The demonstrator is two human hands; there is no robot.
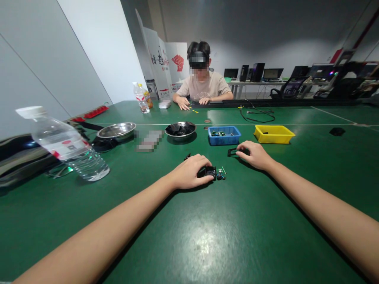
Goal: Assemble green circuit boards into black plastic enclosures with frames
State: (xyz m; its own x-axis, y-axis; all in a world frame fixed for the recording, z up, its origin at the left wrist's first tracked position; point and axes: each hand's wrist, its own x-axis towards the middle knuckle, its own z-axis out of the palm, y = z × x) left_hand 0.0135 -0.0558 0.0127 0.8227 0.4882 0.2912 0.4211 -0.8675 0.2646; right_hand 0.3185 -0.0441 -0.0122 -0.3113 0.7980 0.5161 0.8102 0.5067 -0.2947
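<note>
My left hand [194, 172] is closed around a small black plastic housing [211, 172] close above the green table. Just right of that housing lies a little circuit board [221, 174] with several parts on it. Further right and back, my right hand [251, 154] pinches a thin black plastic frame [232, 152] between thumb and fingers. A blue bin [225, 141] holding circuit boards stands behind the frame. The yellow bin [275, 138], with a small dark piece inside, is behind my right hand. A small black piece [187, 156] shows behind my left hand.
A metal bowl [180, 137] holds black parts; another metal bowl [117, 130] stands left of it. A water bottle [69, 144] is at the left. Across the table sits a person [204, 86] with both hands on the tabletop. Black cables [257, 115] lie at the back right.
</note>
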